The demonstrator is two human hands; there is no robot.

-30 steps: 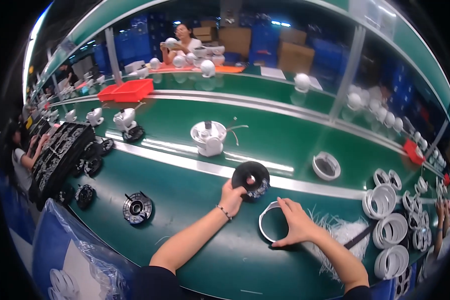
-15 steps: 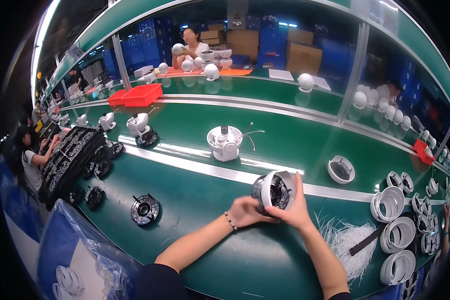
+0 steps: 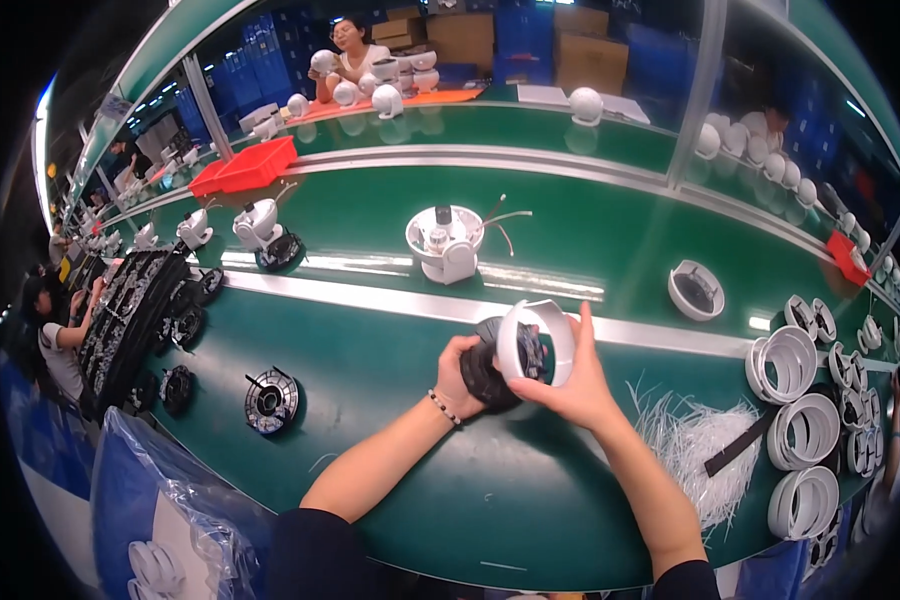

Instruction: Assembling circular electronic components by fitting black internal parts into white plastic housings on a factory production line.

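My left hand (image 3: pixel 458 378), with a beaded bracelet at its wrist, is closed round a black round part (image 3: pixel 485 370). My right hand (image 3: pixel 582 388) grips a white ring-shaped housing (image 3: pixel 513 345) by its right side, thumb along the lower rim. Both parts are held tilted above the green bench, side by side; the ring hides some of the black part, so I cannot tell whether they touch. Beyond them on the bench stands a white camera-like unit (image 3: pixel 446 245) with loose wires. A similar black round part (image 3: pixel 271 400) lies to the left of my forearm.
White rings (image 3: pixel 803 435) stand stacked at the right, beside a heap of thin white strips (image 3: pixel 692 455) with a dark strip on it. A white shell (image 3: pixel 696 290) lies farther back. Left are a black tray stack (image 3: pixel 130 315) and a plastic-lined blue bin (image 3: pixel 120 470). Co-workers sit beyond.
My left hand has drawn the black part leftward and turned it relative to the white ring. The right hand still holds the ring. The whole view has shifted a little.
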